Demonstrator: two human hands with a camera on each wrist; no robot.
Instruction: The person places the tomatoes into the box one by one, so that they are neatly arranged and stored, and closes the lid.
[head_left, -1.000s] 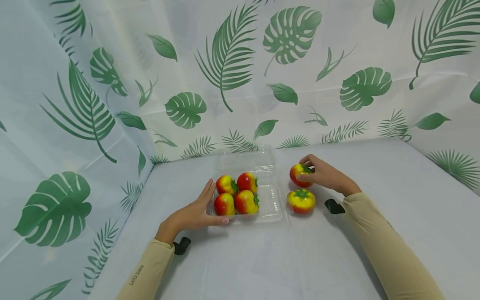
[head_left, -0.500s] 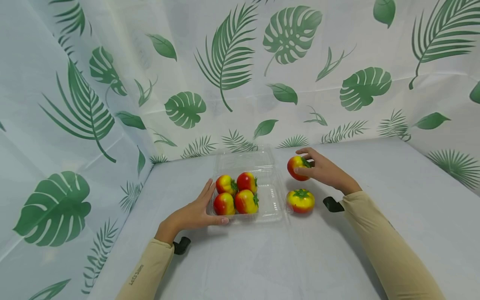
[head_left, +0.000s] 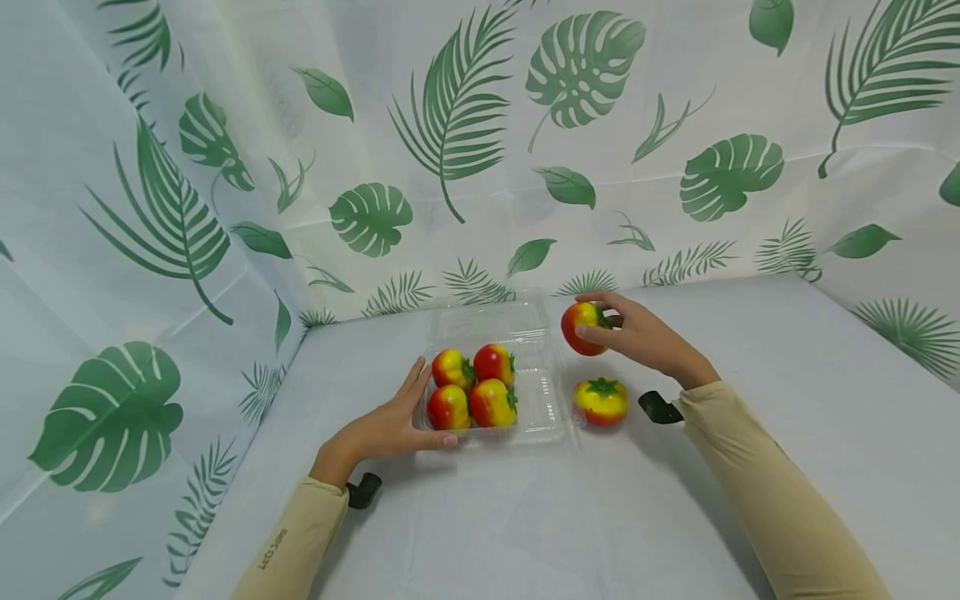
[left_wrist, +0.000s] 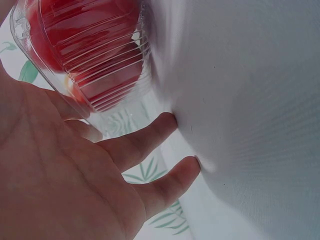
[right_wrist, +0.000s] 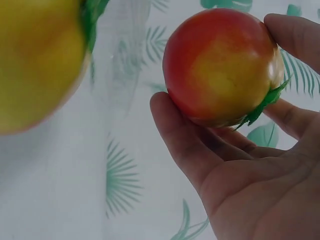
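Note:
A clear plastic clamshell box lies open on the white table, with several red-yellow tomatoes in its left part. My left hand rests flat against the box's left side, fingers straight. My right hand grips one tomato, lifted above the table just right of the box's lid. Another tomato sits on the table right of the box.
Leaf-printed white cloth forms walls behind and at both sides. The box's open lid lies at the back. White table surface stretches to the right and front.
My right hand has lifted the tomato off the table and carried it up and to the left, towards the box. The left hand has stayed put.

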